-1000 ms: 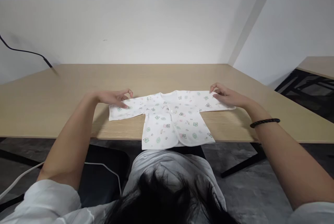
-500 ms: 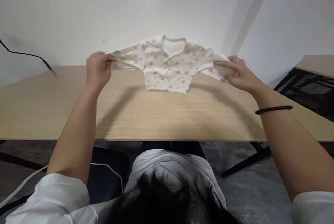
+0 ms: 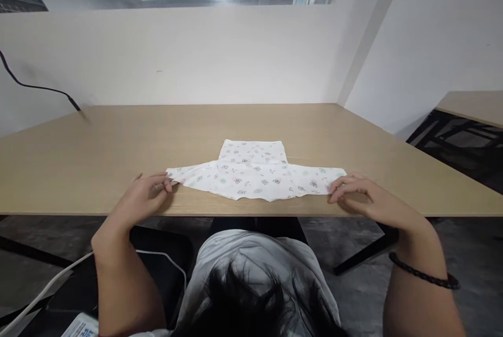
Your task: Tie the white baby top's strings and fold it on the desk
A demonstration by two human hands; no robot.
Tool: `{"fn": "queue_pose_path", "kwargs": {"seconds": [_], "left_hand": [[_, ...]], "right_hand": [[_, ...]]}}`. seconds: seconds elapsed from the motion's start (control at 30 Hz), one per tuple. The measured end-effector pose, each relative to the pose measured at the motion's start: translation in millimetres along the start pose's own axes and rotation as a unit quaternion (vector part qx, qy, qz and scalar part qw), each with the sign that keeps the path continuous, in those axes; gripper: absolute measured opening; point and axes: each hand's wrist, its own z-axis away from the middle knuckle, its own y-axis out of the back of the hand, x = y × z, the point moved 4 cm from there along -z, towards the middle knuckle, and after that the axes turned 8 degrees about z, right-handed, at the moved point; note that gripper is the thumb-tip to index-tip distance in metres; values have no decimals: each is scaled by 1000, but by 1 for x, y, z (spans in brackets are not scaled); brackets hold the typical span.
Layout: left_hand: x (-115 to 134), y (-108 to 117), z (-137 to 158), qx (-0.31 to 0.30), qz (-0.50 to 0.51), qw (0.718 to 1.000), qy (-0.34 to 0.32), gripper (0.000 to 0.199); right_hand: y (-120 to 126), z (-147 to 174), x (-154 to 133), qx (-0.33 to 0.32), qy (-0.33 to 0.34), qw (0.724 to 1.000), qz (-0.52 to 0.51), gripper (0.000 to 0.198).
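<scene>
A small white baby shirt (image 3: 255, 174) with a pattern of little prints lies spread on the table. Its sleeves reach out to both sides, its neckline faces me, and its body points to the back; no buttons show on the upper side. My left hand (image 3: 143, 198) pinches the cuff of the left-side sleeve. At the other cuff, my right hand (image 3: 363, 198) has its fingertips closed on the sleeve end, the thumb partly hidden.
The light wooden table (image 3: 157, 132) ends at a white wall (image 3: 251, 59). A black cable (image 3: 43, 88) hangs at the left. A black seat (image 3: 168, 258) with a white cable (image 3: 51, 282) is below left. Another table (image 3: 471, 106) stands at the right.
The shirt has come down from the air onto the table, nearer to me. Its neckline now faces me and its buttoned front is out of sight. Both hands have lowered with the sleeves.
</scene>
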Motion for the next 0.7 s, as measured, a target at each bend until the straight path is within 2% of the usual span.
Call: {"fn": "queue_pose_path", "kwargs": {"seconds": [0.07, 0.13, 0.2, 0.23, 0.3, 0.33, 0.4, 0.47, 0.57, 0.63, 0.7], "left_hand": [[-5, 0, 5, -17, -3, 999, 38, 26], [-14, 0, 2, 15, -31, 993, 109, 38], [-23, -3, -6, 47, -83, 979, 182, 47], [-27, -7, -9, 56, -111, 970, 209, 51], [-29, -14, -16, 57, -155, 958, 233, 54], [-29, -18, -19, 54, -168, 957, 232, 53], [-27, -25, -22, 47, -163, 962, 213, 44], [-24, -30, -24, 47, -105, 975, 191, 32], [-23, -33, -23, 110, 69, 978, 161, 23], [-21, -35, -22, 171, 224, 950, 135, 26], [-16, -40, -22, 214, 368, 898, 109, 32]], "right_hand": [[4, 6, 2, 29, -33, 999, -17, 35], [6, 3, 11, 104, -108, 989, 7, 34], [3, -4, 27, 175, -234, 953, 78, 37], [-2, -7, 35, 184, -307, 926, 122, 42], [-15, -11, 49, 154, -415, 877, 187, 52], [-20, -13, 54, 130, -443, 863, 206, 54], [-27, -14, 60, 95, -458, 856, 221, 49], [-26, -13, 60, 96, -449, 863, 212, 43], [-10, -16, 49, 168, -419, 876, 169, 40], [5, -25, 31, 242, -394, 876, 139, 37], [17, -41, 4, 318, -360, 870, 112, 32]]}}
